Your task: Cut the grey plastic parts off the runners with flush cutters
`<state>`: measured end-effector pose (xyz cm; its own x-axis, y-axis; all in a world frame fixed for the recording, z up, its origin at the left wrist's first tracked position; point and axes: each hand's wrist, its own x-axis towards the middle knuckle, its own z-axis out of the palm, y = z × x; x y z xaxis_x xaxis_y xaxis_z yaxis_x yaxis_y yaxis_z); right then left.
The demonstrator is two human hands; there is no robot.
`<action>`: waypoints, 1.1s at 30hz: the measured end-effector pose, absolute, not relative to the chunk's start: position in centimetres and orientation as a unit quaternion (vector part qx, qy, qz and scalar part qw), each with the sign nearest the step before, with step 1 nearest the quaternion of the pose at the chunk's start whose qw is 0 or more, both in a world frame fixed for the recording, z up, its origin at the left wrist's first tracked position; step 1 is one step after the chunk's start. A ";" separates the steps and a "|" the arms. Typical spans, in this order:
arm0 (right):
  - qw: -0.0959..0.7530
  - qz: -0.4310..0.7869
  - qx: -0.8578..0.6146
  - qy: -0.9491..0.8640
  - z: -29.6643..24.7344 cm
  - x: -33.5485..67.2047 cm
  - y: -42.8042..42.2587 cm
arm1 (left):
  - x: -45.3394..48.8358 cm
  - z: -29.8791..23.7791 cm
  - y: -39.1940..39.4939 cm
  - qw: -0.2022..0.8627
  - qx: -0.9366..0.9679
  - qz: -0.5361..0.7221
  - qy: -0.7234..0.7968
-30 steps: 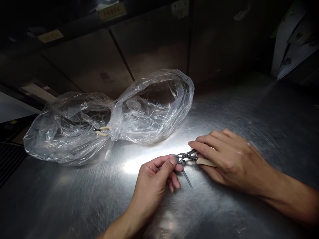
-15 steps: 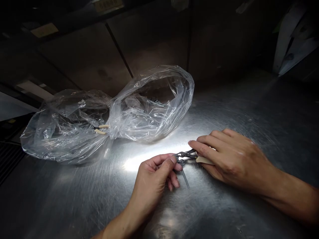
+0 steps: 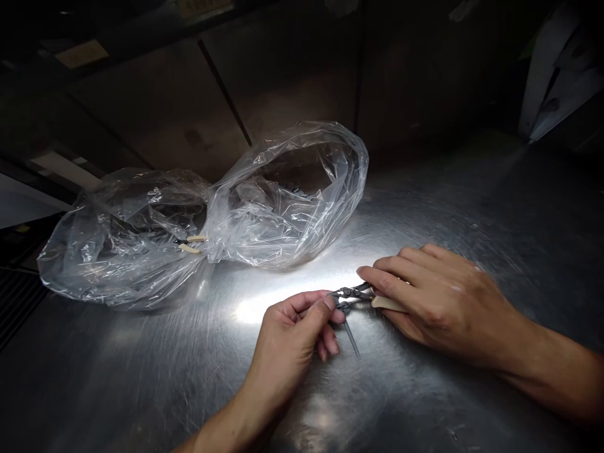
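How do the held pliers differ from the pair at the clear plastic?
The held pliers are in the right hand; the loose pliers lie on or in the clear plastic. The held pliers' handles are mostly covered; both loose pliers' handles show. The held pliers' tip reaches the left hand, which pinches a grey part; no hand is near the loose pliers. Both have cream handles.

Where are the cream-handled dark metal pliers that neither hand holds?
In the head view, the pliers lie left of centre, at the left lobe of the clear crinkled plastic, beside its pinched middle.
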<state>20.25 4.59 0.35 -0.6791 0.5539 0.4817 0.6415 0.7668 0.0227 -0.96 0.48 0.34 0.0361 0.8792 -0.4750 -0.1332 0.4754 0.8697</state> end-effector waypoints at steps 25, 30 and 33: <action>0.225 -0.108 -0.326 -0.912 0.5 20.3 4.4 | -1.0 0.2 0.5 0.635 0.342 0.386 0.576; 0.221 -0.107 -0.329 -0.912 0.5 20.4 4.4 | -0.9 0.3 0.4 0.631 0.343 0.387 0.579; 0.221 -0.109 -0.329 -0.912 0.4 20.4 4.4 | -0.9 0.3 0.3 0.630 0.344 0.388 0.579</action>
